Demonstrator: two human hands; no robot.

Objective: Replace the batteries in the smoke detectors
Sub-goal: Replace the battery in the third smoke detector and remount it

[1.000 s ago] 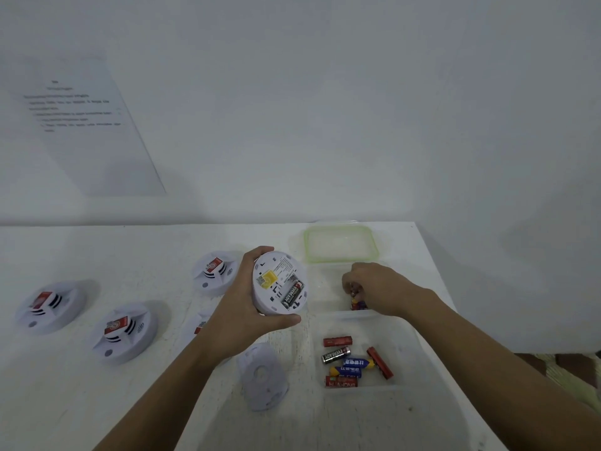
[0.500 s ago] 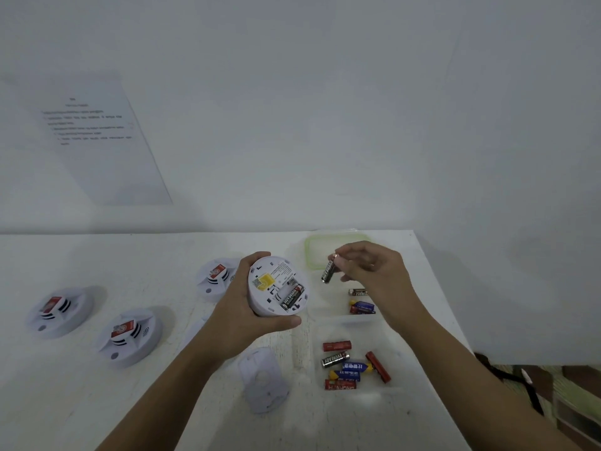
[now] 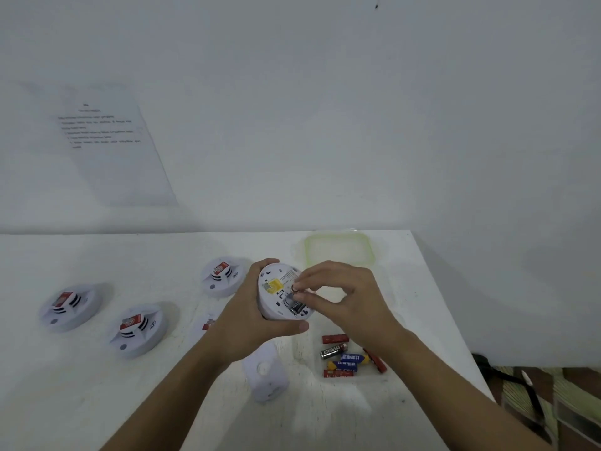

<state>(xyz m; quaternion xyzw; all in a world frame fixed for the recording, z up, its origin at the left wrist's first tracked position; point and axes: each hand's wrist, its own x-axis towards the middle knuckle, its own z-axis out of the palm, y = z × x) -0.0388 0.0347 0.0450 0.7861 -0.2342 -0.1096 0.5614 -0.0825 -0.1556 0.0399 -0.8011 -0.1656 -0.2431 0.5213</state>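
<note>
White plastic smoke detector (image 3: 279,292) at frame centre, back facing us, clasped round rim by our left hand (image 3: 250,317), fingers wrapped tight. Our right hand (image 3: 344,299) pinches fresh battery (image 3: 295,288) between thumb and fingertips, over open bay; one cell (image 3: 299,308) already seated. We judge detector light, rigid, best held by edge; battery small, smooth, slippery, best gripped mid-barrel. Its long axis appears to run lower left to upper right, metal end toward us. Spare batteries (image 3: 344,356) lie lower right.

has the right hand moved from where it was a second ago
Yes. The right hand left the battery tray by the green lid and moved left onto the held smoke detector, pressing in a battery.
</note>
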